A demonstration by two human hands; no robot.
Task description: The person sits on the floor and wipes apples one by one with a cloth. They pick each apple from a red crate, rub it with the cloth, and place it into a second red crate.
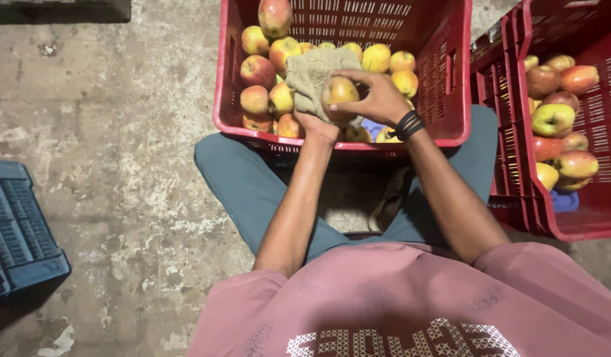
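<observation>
1. Right hand [378,99], wearing a black wristband, closes its fingers around a yellow-red apple [338,91] above the front red crate [451,99].
2. Left hand [316,122] cups a beige cloth [312,73] beneath the apple.
3. Judgement: rotating the fruit inside the cloth would wipe evenly.
4. Crate rims sit close; second red crate [583,218] at right, bare concrete floor [120,132] at left.

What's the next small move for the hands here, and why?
Probably turn the apple a little in the right hand against the cloth. The left hand holds the cloth under and beside the fruit, so only one side touches it. Both hands are over the middle red crate, which is full of apples.
</observation>
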